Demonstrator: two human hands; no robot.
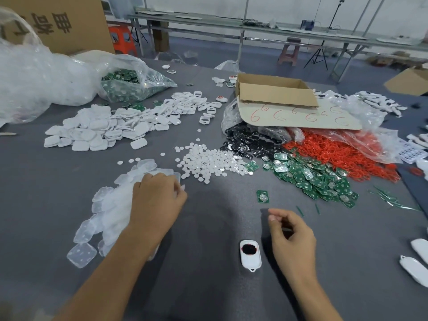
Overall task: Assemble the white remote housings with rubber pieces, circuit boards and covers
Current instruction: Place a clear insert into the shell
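Observation:
A white remote housing (250, 255) with a dark button piece in its window lies on the grey table between my arms. My left hand (155, 200) rests on the pile of translucent rubber pieces (108, 205), its fingers curled at the pile's edge; what they hold is hidden. My right hand (292, 237) hovers just right of the housing with loosely curled fingers and nothing visible in them. A single green circuit board (262, 196) lies above that hand. More green boards (317, 177) are heaped to the right. White covers (97, 130) are piled at the left.
White round discs (208, 163) lie in the middle, with black buttons (250, 144) and red rings (342, 154) behind them. An open cardboard box (275, 98) stands at the back, plastic bags (34, 77) at the far left. Finished white housings (414, 267) lie at the right edge.

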